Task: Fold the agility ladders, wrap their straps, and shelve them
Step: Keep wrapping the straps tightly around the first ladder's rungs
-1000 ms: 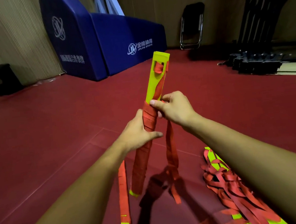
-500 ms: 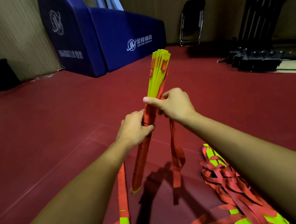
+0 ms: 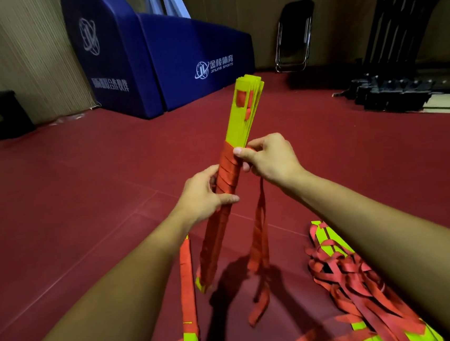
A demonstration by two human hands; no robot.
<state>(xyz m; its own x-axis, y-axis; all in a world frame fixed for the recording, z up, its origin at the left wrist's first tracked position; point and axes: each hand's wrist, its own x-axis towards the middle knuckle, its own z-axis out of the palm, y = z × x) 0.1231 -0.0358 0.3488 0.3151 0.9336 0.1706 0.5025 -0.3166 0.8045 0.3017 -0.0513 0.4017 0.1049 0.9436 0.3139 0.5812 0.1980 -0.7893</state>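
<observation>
Rungs (image 3: 243, 113) feel stiff and light, strap (image 3: 260, 238) limp — grip the wrapped middle. Left hand (image 3: 204, 197) clamps the bundle above the floor; right hand (image 3: 269, 157) pinches the strap's top turn.

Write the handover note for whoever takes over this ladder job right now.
Left hand: gripping the upright bundle of yellow plastic rungs mid-length.
Right hand: pinching the red webbing strap at the top of the wrap.
Done: rungs stacked, strap wound partway.
Left: the loose strap tail hangs to the dark red floor; finish, shelve. A second tangled ladder lies by the right forearm, untouched.
</observation>
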